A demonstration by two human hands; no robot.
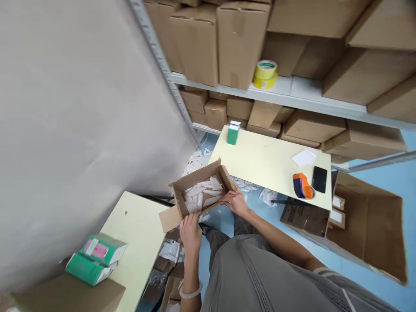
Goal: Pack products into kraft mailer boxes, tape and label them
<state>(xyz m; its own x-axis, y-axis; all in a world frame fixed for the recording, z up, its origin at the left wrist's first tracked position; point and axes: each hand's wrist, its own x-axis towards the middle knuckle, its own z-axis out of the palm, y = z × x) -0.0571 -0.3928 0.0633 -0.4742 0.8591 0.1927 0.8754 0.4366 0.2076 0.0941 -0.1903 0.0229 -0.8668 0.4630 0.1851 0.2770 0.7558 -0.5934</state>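
An open cardboard box (182,187) full of white paper slips (202,196) hangs in the air between two pale yellow tables. My left hand (190,230) grips its near side by the folded-out flap, fingers closed on the cardboard. My right hand (236,202) holds the box's right end, fingers wrapped on the wall. The box tilts slightly.
The far table (266,162) carries a small green box (232,133), white paper (304,157), an orange tape dispenser (303,185) and a black phone (320,179). Green boxes (95,258) lie on the near table (138,225). Shelves hold cartons and yellow tape (265,74). A large open carton (367,221) stands right; paper slips litter the floor.
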